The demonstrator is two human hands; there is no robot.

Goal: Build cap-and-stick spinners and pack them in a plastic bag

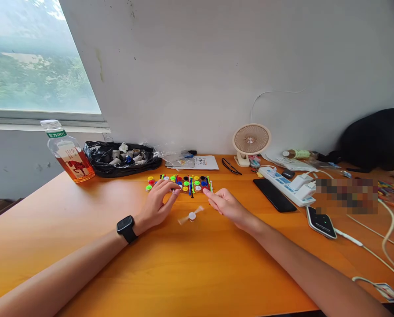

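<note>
On the table between my hands stands a small toy with a white round cap (192, 215) and two pale blades, which are smeared by motion. Left of it and farther back, my left hand (159, 200) has its fingers stretched forward and the thumb apart. Its fingertips overlap the front of several rows of coloured round caps (185, 183), and I cannot tell if they touch. To the toy's right, my right hand (225, 204) is closed, with thumb against curled fingers. Anything inside it is hidden. Thin coloured sticks (191, 187) lie among the caps.
A tea bottle (70, 154) and a black plastic bag (124, 165) of grey rolls stand back left. Behind the caps lie papers (206, 162). A small fan (251, 141), black phone (273, 194), power strip (287, 187), white-edged device (320, 221) and cables occupy the right.
</note>
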